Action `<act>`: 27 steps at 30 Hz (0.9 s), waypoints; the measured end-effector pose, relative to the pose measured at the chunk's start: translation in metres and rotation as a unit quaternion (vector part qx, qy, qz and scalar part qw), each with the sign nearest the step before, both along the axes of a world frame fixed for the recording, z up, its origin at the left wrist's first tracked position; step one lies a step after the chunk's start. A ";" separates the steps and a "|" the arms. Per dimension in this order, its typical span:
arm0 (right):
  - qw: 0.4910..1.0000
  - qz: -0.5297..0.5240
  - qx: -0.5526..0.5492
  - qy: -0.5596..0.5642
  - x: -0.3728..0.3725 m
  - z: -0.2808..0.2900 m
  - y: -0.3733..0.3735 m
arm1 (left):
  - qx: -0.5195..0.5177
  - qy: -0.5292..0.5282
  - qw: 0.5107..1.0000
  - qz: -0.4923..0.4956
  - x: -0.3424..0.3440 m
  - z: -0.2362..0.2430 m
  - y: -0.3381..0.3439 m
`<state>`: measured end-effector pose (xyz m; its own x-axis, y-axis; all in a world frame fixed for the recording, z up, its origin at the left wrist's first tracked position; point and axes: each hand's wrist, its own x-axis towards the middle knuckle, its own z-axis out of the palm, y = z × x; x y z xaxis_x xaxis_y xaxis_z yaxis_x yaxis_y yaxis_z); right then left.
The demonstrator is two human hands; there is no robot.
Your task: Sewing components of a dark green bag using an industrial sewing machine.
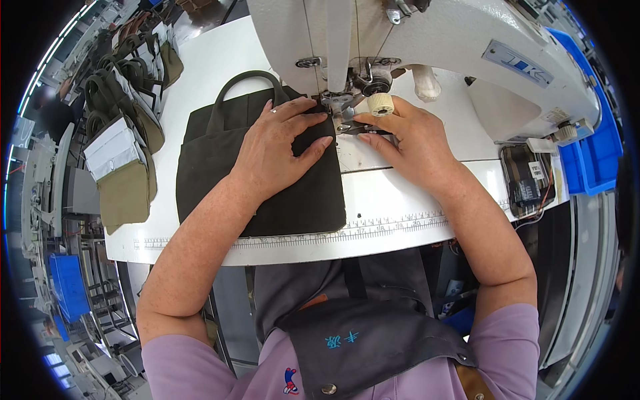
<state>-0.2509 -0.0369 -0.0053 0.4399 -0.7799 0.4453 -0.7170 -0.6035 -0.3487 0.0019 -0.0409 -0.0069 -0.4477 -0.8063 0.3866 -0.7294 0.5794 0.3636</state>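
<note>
My left hand (pixel 282 145) lies with its fingers apart on a dark olive fabric bag piece (pixel 260 210) with a looped handle (pixel 233 78), pressing near its right edge beside the sewing machine's needle and presser foot (pixel 343 110). My right hand (pixel 413 143) is just right of the foot, its thumb and forefinger closed round something small and dark that I cannot make out; its other fingertips are partly hidden behind a cream knob (pixel 381 104). The white machine head (pixel 453 33) stands over both hands on a white table (pixel 400 200) with a ruler strip along its front edge.
Stacked olive bag pieces with handles and white sheets (pixel 123 187) lie at the table's left. A dark control box (pixel 523 183) and blue bins (pixel 590 160) are at the right. At the far left are another person (pixel 50 117), workstations and a blue crate (pixel 70 283).
</note>
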 end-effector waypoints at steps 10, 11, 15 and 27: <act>1.000 -0.021 -0.005 0.022 -0.001 0.005 0.000 | -0.015 -0.008 1.000 0.009 -0.001 -0.003 0.000; 1.000 -0.027 -0.001 0.014 -0.001 0.004 0.000 | -0.015 -0.009 1.000 0.008 -0.001 -0.004 0.000; 0.999 -0.028 0.001 -0.034 0.002 0.004 0.004 | -0.019 -0.006 1.000 0.010 0.000 -0.006 -0.003; 0.936 -0.017 0.092 -0.340 0.008 0.001 -0.024 | 0.000 -0.011 1.000 0.004 -0.002 0.001 -0.002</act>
<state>-0.2433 -0.0613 -0.0047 0.0777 -0.8795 0.4694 -0.3097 -0.4689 -0.8272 -0.0001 -0.0428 -0.0060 -0.4499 -0.8100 0.3762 -0.7420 0.5734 0.3474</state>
